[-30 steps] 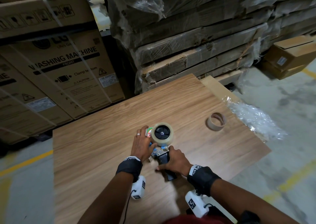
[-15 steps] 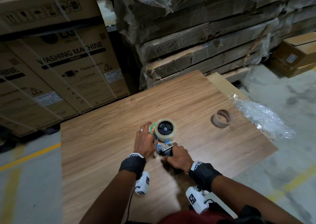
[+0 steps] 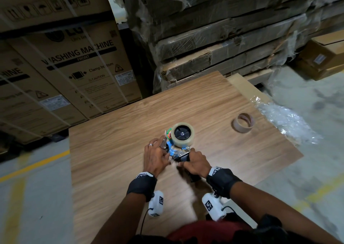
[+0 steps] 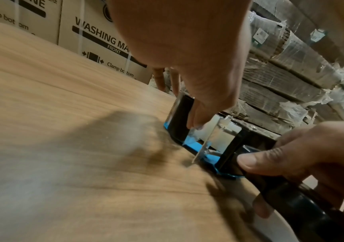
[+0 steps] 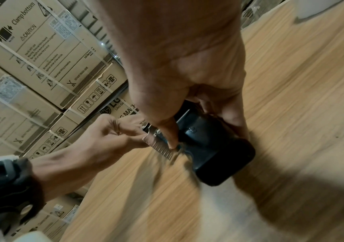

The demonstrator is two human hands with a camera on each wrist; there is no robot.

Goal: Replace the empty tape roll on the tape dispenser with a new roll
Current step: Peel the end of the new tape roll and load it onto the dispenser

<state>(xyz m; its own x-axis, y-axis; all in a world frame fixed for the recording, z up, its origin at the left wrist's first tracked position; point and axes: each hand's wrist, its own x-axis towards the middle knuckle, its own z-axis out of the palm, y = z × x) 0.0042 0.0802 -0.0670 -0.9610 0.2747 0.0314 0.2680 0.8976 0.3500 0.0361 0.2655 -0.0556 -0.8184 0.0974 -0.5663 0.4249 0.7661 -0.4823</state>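
Presently my right hand (image 3: 195, 161) grips the tape dispenser (image 3: 181, 155) handle; my left hand (image 3: 156, 157) pinches near the serrated blade (image 5: 162, 149). I judge threading needs fingertips clear of teeth.

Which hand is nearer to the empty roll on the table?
Right. The right hand grips the dispenser handle, on the side toward the empty roll; the left hand is beyond the dispenser, farther away.

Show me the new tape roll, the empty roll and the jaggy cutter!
new tape roll (image 3: 182, 136), head view, its clear outer band.
empty roll (image 3: 242, 125), head view, its cardboard wall.
cutter (image 5: 162, 148), right wrist view, its toothed edge.
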